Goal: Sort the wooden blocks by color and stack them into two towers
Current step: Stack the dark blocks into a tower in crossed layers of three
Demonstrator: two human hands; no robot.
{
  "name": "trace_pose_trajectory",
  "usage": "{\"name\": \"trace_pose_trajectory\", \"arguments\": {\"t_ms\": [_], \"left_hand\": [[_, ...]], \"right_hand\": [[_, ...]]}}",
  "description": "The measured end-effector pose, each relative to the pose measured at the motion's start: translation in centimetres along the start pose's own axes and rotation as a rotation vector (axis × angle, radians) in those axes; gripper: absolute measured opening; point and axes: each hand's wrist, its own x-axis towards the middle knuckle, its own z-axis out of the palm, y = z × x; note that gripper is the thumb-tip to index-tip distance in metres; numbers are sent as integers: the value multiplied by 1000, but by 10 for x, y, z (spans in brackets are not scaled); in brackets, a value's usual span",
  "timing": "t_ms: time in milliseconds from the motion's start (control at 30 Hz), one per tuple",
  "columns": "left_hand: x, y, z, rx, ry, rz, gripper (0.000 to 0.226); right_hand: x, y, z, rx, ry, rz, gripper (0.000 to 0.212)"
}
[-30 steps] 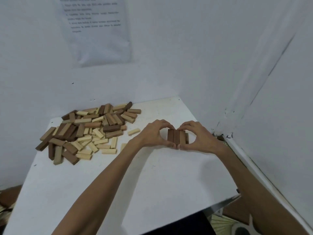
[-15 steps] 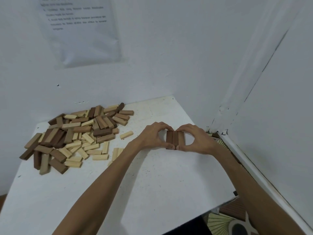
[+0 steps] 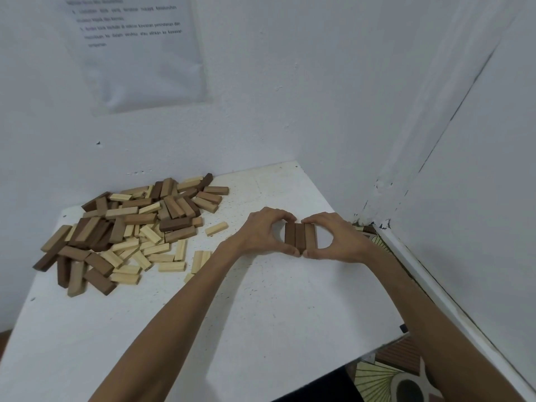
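Observation:
Three dark brown wooden blocks (image 3: 300, 238) lie side by side as one flat row on the white table (image 3: 261, 309), near its right edge. My left hand (image 3: 262, 233) curls round the row's left side, thumb at the near ends and fingers over the far ends. My right hand (image 3: 336, 237) mirrors it on the right side, so both hands squeeze the row together. A mixed pile of dark brown and pale blocks (image 3: 127, 227) is spread over the table's far left. One pale block (image 3: 216, 228) lies alone between the pile and my left hand.
White walls close in behind and to the right of the table, with a printed sheet (image 3: 136, 50) taped to the back wall. A patterned floor (image 3: 385, 375) shows past the table's near right corner.
Both hands stay clasped round the three brown blocks. Only the view has shifted slightly; the blocks and the pile keep their places on the table.

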Motion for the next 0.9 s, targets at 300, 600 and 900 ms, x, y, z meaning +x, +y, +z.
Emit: {"name": "trace_pose_trajectory", "arguments": {"t_ms": [300, 600, 900], "left_hand": [[-7, -8, -3, -74, -46, -22, 92], [0, -10, 8, -24, 43, 23, 80], [6, -17, 13, 18, 63, 47, 76]], "right_hand": [[-2, 0, -6, 8, -39, 42, 89], [0, 3, 4, 4, 29, 0, 77], [2, 3, 5, -15, 40, -12, 75]]}}
